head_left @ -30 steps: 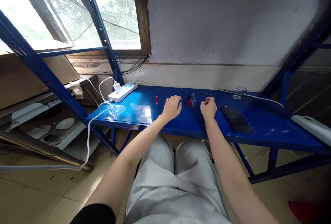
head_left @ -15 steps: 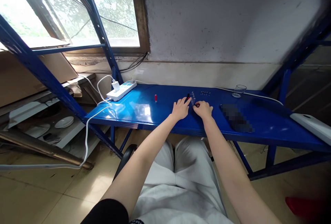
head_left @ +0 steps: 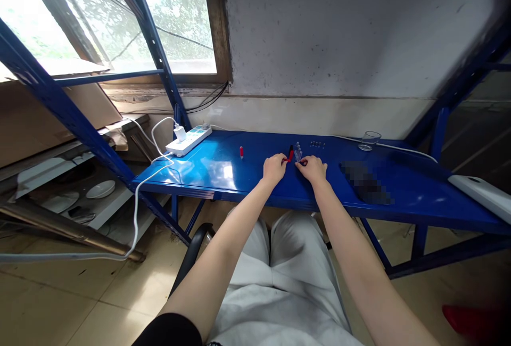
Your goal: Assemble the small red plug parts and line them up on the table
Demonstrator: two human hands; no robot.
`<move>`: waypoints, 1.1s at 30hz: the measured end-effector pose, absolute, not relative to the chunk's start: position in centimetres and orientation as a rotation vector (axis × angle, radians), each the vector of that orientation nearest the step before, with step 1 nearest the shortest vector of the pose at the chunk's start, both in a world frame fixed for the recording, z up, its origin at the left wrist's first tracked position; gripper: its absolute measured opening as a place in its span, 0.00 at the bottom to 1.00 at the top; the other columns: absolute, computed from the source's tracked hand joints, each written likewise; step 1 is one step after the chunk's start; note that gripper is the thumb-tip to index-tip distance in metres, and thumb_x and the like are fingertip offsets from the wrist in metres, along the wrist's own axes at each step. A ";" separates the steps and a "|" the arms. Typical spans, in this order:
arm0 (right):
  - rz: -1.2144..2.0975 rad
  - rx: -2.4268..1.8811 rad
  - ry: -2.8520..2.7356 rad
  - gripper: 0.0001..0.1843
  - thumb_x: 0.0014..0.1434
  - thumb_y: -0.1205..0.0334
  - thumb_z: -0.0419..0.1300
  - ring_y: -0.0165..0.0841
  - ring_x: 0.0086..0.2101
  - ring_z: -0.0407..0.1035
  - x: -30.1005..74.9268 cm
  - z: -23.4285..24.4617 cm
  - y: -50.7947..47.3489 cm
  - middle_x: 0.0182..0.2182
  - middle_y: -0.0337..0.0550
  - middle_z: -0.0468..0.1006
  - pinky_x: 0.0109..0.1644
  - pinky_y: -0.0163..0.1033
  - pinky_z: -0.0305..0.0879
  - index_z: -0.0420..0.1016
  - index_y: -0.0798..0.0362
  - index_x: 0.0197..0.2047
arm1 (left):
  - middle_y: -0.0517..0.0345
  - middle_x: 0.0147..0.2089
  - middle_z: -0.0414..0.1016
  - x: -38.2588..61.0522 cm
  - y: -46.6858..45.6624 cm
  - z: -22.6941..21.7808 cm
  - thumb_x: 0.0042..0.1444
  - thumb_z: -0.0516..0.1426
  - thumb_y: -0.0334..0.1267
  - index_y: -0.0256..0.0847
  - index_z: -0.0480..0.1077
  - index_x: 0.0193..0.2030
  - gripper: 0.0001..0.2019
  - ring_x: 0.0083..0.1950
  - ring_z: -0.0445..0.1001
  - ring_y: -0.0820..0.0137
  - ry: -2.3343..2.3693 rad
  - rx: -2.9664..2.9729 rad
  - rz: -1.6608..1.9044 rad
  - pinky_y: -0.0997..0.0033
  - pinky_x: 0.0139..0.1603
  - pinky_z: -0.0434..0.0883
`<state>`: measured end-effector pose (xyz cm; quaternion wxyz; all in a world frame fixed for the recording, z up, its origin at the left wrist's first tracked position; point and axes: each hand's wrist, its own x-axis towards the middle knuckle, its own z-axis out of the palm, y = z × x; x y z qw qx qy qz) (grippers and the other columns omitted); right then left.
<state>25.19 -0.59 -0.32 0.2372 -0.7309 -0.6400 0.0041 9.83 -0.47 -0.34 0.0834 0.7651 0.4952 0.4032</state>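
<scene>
Both my hands rest on a blue metal shelf [head_left: 247, 178] in front of me. My left hand [head_left: 273, 169] is closed in a pinch on a small red and black piece [head_left: 290, 154] at its fingertips. My right hand [head_left: 313, 168] lies just right of it, fingers curled onto something small I cannot make out. A cluster of small clear parts [head_left: 297, 152] stands just beyond the fingertips of both hands. A separate small red piece [head_left: 241, 151] stands further left on the shelf.
A white power strip [head_left: 188, 140] with a plug and white cable sits at the shelf's back left. A row of tiny dark parts [head_left: 317, 144], a clear glass [head_left: 369, 140] and a dark flat object [head_left: 365, 181] lie to the right. Blue rack posts flank both sides.
My hands have come together at the shelf's middle. The left hand has moved right and closed on the red and black piece; the right hand has shifted slightly left.
</scene>
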 end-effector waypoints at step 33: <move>-0.358 -1.818 -2.059 0.07 0.56 0.64 0.49 0.38 0.36 0.65 23.4 0.0 -1.1 0.32 0.49 0.73 0.39 0.42 0.49 0.66 0.54 0.29 | 0.55 0.36 0.73 8.4 -1.1 0.1 0.54 0.54 0.35 0.38 0.70 0.36 0.05 0.35 0.70 0.73 1.270 1.818 1.565 0.72 0.38 0.69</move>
